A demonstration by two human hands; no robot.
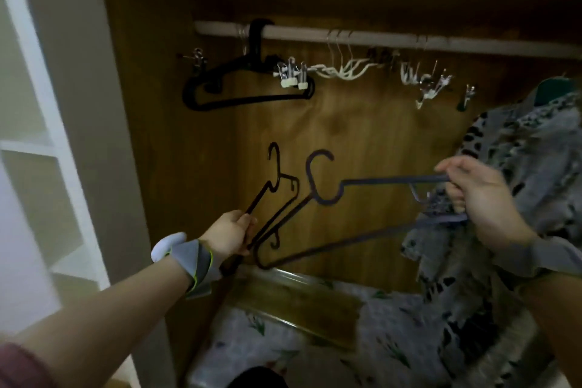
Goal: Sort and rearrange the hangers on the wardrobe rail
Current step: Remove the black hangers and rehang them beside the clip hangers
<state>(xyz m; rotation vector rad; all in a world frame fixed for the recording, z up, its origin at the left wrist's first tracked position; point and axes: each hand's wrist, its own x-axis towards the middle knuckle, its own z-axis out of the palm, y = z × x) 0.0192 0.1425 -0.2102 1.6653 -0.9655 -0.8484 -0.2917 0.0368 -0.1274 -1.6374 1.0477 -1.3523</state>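
Note:
A pale wardrobe rail [362, 38] runs across the top of the wooden wardrobe. On it hang a thick black hanger [239, 88], white wire hangers [340, 69] and metal clip hangers [431, 85]. Below the rail, my left hand [228, 235] grips the arm of a thin dark hanger [274, 195]. A larger dark hanger [346, 195] with a round hook lies tilted between my hands. My right hand [482, 198] pinches its right arm, where a grey spotted garment [519, 167] hangs.
White shelves [37, 148] stand to the left of the wardrobe's side wall. Floral fabric [283, 346] lies on the wardrobe floor behind a wooden ledge [299, 296]. A wrist band [195, 264] wraps my left wrist.

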